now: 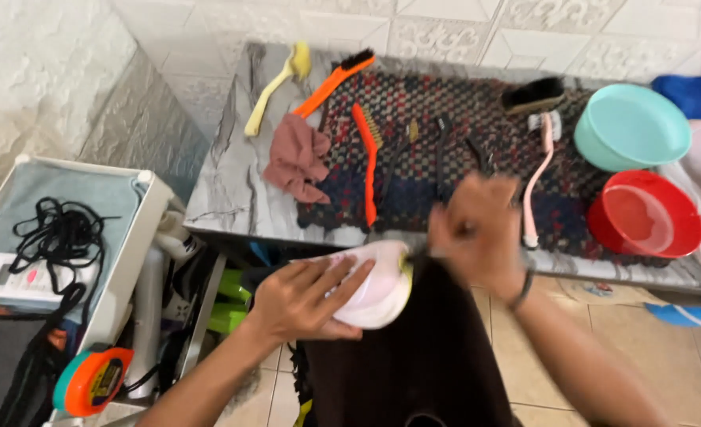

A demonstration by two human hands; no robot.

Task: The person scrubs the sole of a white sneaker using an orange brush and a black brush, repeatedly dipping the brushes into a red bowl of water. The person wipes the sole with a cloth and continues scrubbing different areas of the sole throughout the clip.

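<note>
My left hand [303, 296] grips a white and pale pink shoe [382, 289] held over my dark-clad lap, below the table's front edge. My right hand [477, 229], blurred, is closed at the shoe's right end, where a yellow patch and dark bristles show; what it holds is too blurred to name. A dark band is on its wrist.
A marble-look table [232, 174] carries a checkered mat [422, 190] with orange brushes [366, 158], a yellow brush [275, 79], a pink rag [299, 158], a pink toothbrush-style brush [536, 182], a teal bowl [631, 126] and a red bowl [643, 213]. A white box [141, 229] with black cord stands at the left, with a tape measure [89, 379] below it.
</note>
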